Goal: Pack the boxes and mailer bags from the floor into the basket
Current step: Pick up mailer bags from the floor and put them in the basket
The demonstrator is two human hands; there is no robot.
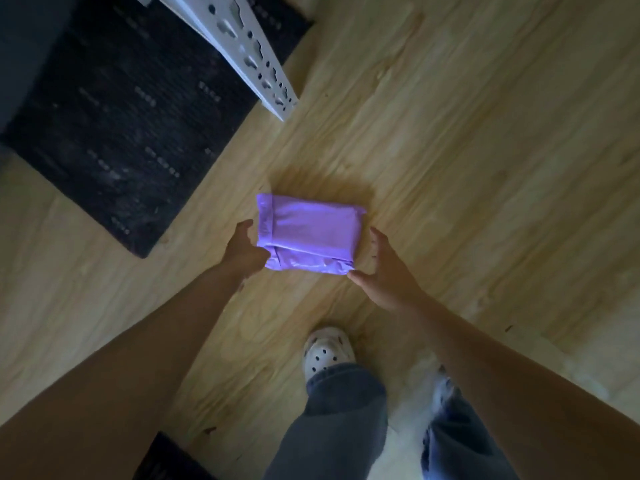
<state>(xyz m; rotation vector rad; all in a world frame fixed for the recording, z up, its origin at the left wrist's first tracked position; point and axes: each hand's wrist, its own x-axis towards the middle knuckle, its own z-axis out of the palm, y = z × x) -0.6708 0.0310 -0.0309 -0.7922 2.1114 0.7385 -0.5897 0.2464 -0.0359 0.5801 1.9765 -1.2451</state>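
Note:
A purple mailer bag (308,233), folded into a flat packet, is just above the wooden floor (467,150) in the middle of the view, with a shadow beyond it. My left hand (244,252) grips its near left corner, fingers tucked under the bag and thumb up beside the left edge. My right hand (384,271) is at the bag's right side with fingers straight. Its thumb touches the near right corner and its fingertips stand slightly off the right edge. No basket is in view.
A black woven mat (131,126) lies at the upper left. A white perforated metal post (249,50) slants down to the floor beside it. My foot in a white clog (327,351) stands just behind the bag, on the edge of a white rug (408,420).

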